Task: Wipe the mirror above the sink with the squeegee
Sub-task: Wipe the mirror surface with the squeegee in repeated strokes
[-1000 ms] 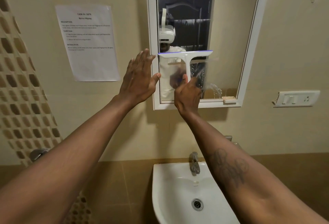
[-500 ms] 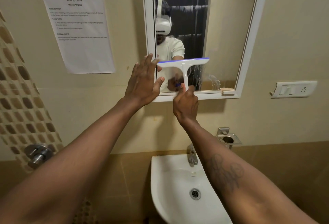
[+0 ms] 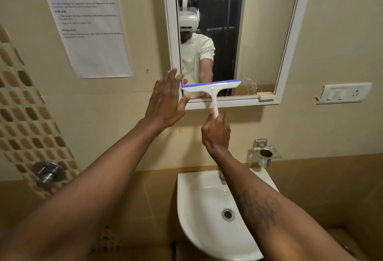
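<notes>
Evidently to steady the frame, the left hand (image 3: 165,101) lay flat and open at the mirror's (image 3: 259,32) seven o'clock corner, while the right hand (image 3: 216,133) clamped the squeegee (image 3: 211,86), its blade low on the glass, above the sink (image 3: 199,209).

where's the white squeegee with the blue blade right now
Centre of the head view: the white squeegee with the blue blade lies across the mirror's bottom edge, right hand gripping its handle.

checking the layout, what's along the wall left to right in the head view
chrome wall tap → white printed paper notice → white-framed mirror → chrome holder ring → white switch plate
</notes>
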`<move>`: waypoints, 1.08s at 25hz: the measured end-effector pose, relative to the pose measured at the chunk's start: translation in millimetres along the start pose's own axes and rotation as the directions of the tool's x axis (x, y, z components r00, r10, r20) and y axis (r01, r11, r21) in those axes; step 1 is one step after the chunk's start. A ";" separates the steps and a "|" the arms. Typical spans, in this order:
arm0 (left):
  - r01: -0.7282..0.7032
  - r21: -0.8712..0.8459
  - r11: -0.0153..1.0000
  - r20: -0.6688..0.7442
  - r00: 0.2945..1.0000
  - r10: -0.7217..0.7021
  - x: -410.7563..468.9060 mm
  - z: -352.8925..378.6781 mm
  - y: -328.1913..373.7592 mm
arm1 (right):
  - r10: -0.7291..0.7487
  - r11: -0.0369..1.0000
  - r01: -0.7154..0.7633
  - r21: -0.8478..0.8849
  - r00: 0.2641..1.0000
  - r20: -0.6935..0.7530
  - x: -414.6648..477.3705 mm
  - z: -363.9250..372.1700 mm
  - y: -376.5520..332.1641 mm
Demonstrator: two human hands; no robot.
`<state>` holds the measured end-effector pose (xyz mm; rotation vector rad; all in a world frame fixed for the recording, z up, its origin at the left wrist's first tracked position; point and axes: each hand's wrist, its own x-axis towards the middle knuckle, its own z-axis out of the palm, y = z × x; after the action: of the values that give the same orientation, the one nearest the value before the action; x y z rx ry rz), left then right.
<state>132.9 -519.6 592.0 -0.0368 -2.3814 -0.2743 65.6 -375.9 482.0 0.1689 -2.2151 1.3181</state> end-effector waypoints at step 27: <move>-0.118 0.002 0.993 -0.133 0.984 0.117 48.1 -16.7 47.8 | -0.115 0.987 0.141 0.078 0.955 -0.274 114.7 -78.1 -37.8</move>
<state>113.7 -478.8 645.3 -0.1563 -2.2366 -0.2201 14.0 -310.3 599.1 0.1567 -1.8835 1.2952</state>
